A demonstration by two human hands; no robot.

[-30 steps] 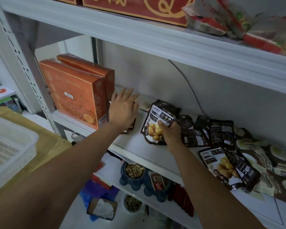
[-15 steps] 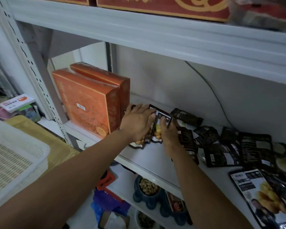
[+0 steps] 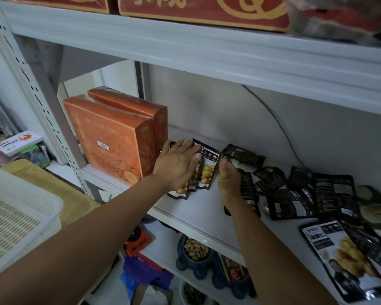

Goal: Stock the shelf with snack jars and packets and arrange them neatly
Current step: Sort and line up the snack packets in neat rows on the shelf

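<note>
Right hand has released the glossy flat packet.

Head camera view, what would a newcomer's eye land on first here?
On the middle shelf, the left hand lies flat against a short row of upright snack packets beside two orange boxes, with the right hand just right of the row. Further right, black packets lie scattered loose across the same shelf.
</note>
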